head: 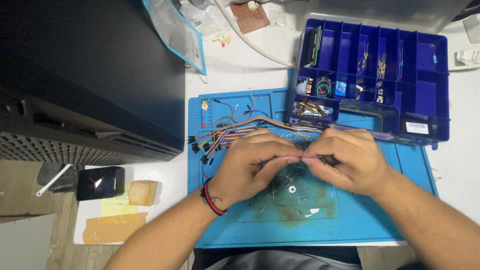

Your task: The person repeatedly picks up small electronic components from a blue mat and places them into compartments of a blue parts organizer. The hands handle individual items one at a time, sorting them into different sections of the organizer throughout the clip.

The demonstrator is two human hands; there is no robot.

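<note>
My left hand (252,165) and my right hand (345,160) meet over the blue work mat (350,225), fingertips pinched together on a small thin part, probably a wire-legged component (301,159); it is too small to tell exactly. Under the hands lies a scatter of thin metal leads (280,192) and a small metal ring (292,189). A bundle of multicoloured jumper wires (225,134) runs across the mat just behind my left hand. A red and black band sits on my left wrist.
A blue compartment box (425,95) with small electronic parts stands at the back right, overlapping the mat. A large black case (90,75) fills the left. A phone (100,182), a tan sponge (142,192) and a perforated board (249,17) lie on the white table.
</note>
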